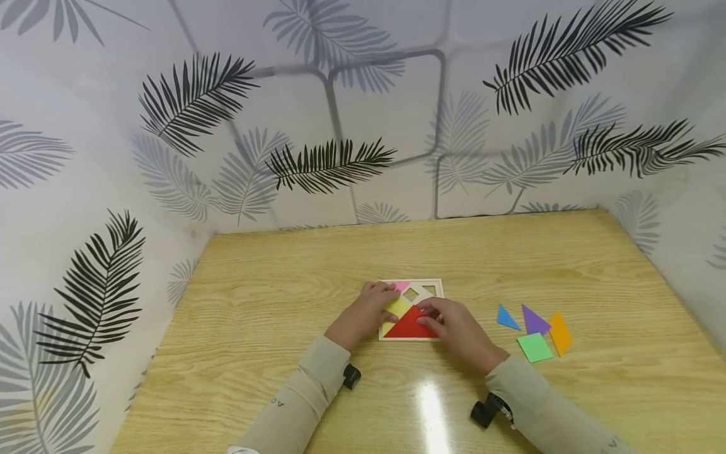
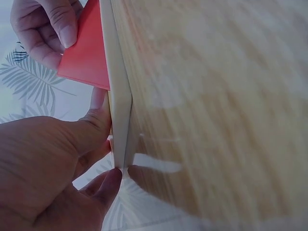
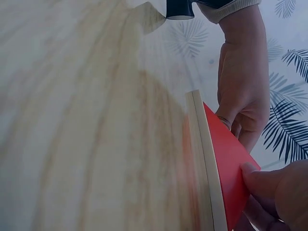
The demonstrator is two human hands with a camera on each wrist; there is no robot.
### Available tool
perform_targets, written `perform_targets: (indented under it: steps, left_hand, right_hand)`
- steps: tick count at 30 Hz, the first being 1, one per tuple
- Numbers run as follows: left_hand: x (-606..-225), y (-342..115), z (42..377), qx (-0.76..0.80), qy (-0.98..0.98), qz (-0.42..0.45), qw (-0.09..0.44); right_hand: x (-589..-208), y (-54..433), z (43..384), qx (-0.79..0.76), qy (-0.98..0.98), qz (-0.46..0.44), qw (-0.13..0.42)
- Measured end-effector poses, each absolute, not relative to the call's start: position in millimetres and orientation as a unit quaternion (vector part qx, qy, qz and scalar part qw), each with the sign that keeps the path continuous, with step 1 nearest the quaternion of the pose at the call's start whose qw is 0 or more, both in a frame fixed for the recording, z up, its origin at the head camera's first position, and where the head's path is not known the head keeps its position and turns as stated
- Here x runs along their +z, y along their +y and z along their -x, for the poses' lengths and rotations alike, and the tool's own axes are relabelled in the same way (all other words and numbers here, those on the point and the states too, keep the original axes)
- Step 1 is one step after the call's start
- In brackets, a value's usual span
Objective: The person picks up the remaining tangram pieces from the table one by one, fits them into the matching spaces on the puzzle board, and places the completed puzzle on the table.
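A wooden tangram tray [image 1: 413,280] lies flat on the table, with a yellow piece [image 1: 399,306] and a pink piece [image 1: 401,285] inside it. My left hand [image 1: 365,313] holds the tray at its left side, its thumb reaching over the yellow piece. In the left wrist view, a fingertip [image 2: 111,184] touches the tray's edge. My right hand [image 1: 455,323] pinches a large red triangle [image 1: 404,326] by its right part. In the right wrist view, the red triangle [image 3: 225,161] sits at the near edge of the tray, tilted up from it.
To the right of the tray lie loose pieces: a blue triangle [image 1: 507,318], a purple piece [image 1: 534,320], a green square [image 1: 535,347] and an orange parallelogram [image 1: 561,334]. Leaf-patterned cloth [image 1: 391,183] stands behind the wooden table [image 1: 272,296] and along its sides.
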State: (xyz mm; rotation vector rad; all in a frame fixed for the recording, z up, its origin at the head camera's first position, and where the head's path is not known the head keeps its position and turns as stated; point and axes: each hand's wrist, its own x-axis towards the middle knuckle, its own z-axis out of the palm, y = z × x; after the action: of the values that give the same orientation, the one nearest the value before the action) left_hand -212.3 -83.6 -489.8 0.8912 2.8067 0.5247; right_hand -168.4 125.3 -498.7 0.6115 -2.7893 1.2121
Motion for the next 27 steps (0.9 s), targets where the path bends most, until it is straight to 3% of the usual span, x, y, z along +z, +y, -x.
perform_targets:
  steps: [27]
  left_hand:
    - [-491.4,-83.5,213.2,0.179,0.934,-0.301,0.071]
  right_hand:
    - [-505.0,126.6,172.9,0.393,-0.904,-0.168,-0.01]
